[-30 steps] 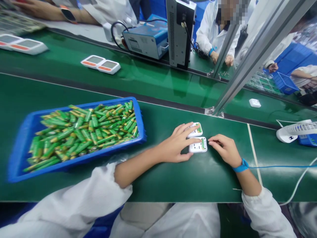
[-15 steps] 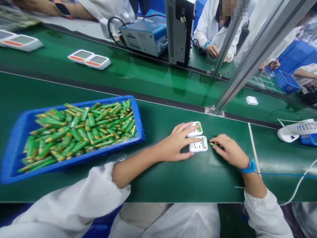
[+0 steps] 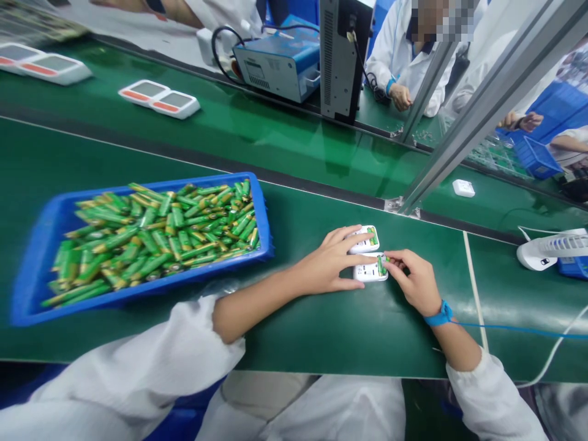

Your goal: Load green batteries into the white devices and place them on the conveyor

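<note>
Two white palm-sized devices, a far one [image 3: 367,235] and a near one [image 3: 367,270], lie side by side on the green table, their battery compartments showing green cells. My left hand [image 3: 328,266] rests across both with fingers spread, pressing on their left parts. At the right end of the near device, my right hand [image 3: 416,283] pinches a small green battery [image 3: 386,260] against the compartment; fingers partly hide it. A blue strap [image 3: 441,313] with a cord circles my right wrist. To the left stands a blue bin [image 3: 32,263] heaped with green-and-gold batteries [image 3: 151,236].
Beyond a dark rail runs a green strip carrying white-and-orange display devices [image 3: 158,99] and a small white piece [image 3: 463,188]. A metal post [image 3: 429,165] rises ahead. At right lies a white handheld device [image 3: 546,248]. Co-workers in white sit across, near a blue-topped instrument [image 3: 275,64].
My right hand has moved left, bringing the battery to the near device's compartment. The left hand stays put. The middle pair of display devices has shifted left along the strip; the view has shifted slightly.
</note>
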Motion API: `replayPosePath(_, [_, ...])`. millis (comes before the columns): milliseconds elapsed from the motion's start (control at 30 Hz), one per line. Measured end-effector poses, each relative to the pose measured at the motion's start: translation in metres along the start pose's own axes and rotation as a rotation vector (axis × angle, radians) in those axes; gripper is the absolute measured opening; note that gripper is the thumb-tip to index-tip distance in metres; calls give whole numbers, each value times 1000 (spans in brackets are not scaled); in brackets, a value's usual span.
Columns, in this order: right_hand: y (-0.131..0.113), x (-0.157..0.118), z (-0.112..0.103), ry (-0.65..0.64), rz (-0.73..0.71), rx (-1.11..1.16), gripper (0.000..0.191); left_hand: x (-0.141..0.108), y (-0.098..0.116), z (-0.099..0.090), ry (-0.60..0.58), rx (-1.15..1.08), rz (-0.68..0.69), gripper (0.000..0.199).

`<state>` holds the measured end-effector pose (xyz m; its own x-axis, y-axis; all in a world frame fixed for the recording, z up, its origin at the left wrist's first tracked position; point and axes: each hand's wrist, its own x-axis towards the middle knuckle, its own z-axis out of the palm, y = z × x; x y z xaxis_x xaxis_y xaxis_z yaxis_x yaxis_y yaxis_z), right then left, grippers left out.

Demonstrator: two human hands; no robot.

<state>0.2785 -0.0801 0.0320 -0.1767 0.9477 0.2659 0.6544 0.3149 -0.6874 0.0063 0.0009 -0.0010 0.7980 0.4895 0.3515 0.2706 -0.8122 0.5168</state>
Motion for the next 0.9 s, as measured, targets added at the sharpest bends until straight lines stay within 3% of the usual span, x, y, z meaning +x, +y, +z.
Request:
replayPosePath(133, [0,-1,-7,-74,-106,-122,27,-1,-2,2,8,-19,-33,62])
replayPosePath(300, [-1,-12,-11,-242,-170,-342,68,-1,-4,5,23,-47,-49,66])
replayPosePath(433, [-7,-23,-8,-296,-191,-442,85,-1,-4,6,17,-39,-60,66])
replayPosePath(500, [-9,-25,-8,-290,-185,-435,83,-1,-3,6,13,-29,-59,65])
replayPosePath(667, [-4,-19,-2,-161,-80,-269,54,-1,0,2,51,-50,-73,72])
replayPosePath(800, [5,-12,8,-125,-33,-257,75,1,-2,5,177,-84,-201,59])
replayPosePath(900, [7,-8,13,-145,-5,-266,73,5,-8,11,217,-74,-233,48])
